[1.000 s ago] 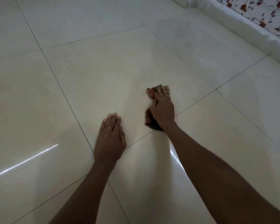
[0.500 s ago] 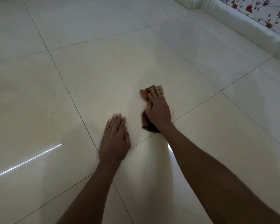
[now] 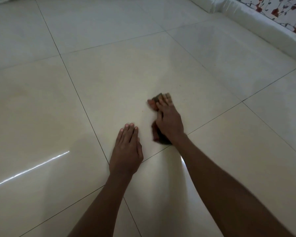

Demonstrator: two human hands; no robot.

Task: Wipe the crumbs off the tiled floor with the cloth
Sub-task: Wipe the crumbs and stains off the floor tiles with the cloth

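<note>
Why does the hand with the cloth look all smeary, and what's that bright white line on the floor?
Head view: the right hand and cloth are motion-blurred; the left hand is sharp. The streak is glare on the glossy tiled floor.

Two bare forearms come up from the bottom edge, no sleeves anywhere along them. No watch, no bracelet, no strap on either wrist. The left hand wears no glove and no ring, with short, pale nails on its fingertips. The right hand is ungloved too, slightly blurred, so its nails and any finer detail cannot be made out.
</note>
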